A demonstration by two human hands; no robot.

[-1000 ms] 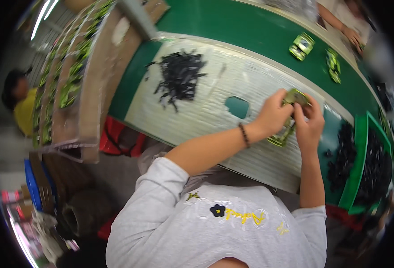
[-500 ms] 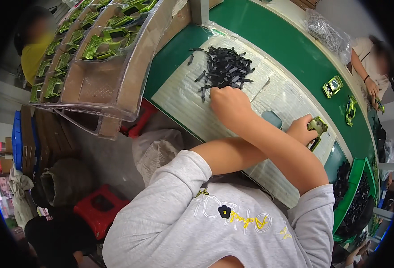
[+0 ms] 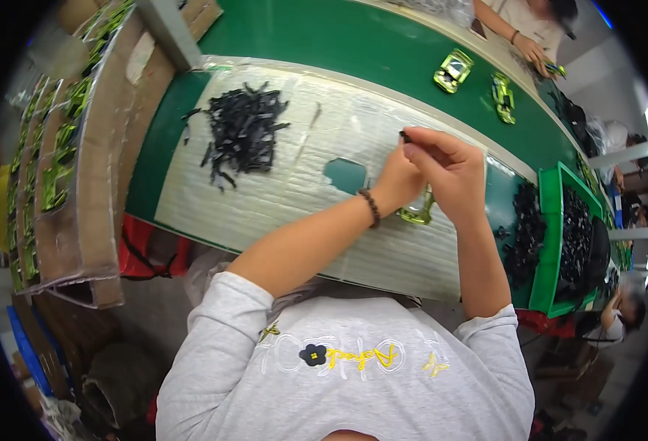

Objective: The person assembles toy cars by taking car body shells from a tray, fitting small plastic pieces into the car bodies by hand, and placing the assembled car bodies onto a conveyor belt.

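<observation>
My right hand point(image 3: 453, 173) pinches a small black plastic piece point(image 3: 405, 137) between thumb and forefinger, above the pale mat. Close beside it, partly behind it, my left hand point(image 3: 400, 178) is closed at the edge of a shiny green toy car body point(image 3: 417, 213). The right hand covers the left fingertips and part of that body. A dark beaded bracelet circles my left wrist. To the left, a heap of similar black pieces point(image 3: 244, 128) lies on the mat point(image 3: 302, 198).
Two more green car bodies point(image 3: 453, 70) point(image 3: 503, 97) lie on the green table point(image 3: 302, 37). A green bin point(image 3: 552, 242) of black parts stands at right. A tray rack point(image 3: 96, 213) with green bodies rises at left. Across the table, a person's hand point(image 3: 533, 53) holds another piece.
My right hand has come back from the black heap with one piece, and my arms are no longer crossed. The view has shifted, so the table now appears further left.
</observation>
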